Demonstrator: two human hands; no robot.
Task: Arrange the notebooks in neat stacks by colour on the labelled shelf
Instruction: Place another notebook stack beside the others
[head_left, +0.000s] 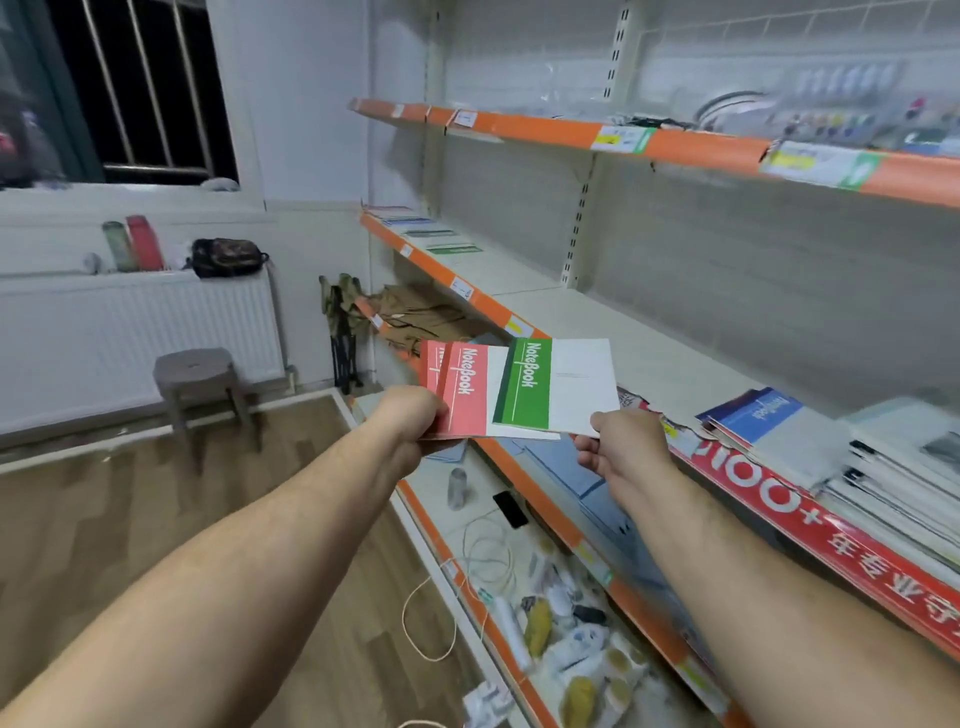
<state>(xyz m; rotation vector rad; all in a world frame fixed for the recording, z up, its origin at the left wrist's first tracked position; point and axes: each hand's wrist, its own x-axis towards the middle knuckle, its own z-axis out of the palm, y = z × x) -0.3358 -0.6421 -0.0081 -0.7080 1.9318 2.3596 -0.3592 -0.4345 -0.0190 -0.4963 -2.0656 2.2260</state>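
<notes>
The left hand (410, 423) curled tight round the red notebooks (462, 395), while the right hand (626, 441) pinched the green notebook (556, 384) by its corner.

Top-shelf goods (841, 111) blurred, green notebook (561, 387) fine print illegible, left hand (410, 422) fingers hidden under red notebooks (462, 389)

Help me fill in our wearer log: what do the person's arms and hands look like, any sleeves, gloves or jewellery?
Both arms are bare: no sleeve shows on the left forearm or the right forearm up to the picture's edge. The left hand and right hand wear no gloves. No watch, bracelet or ring shows on the parts in view; some fingers are hidden.
</notes>
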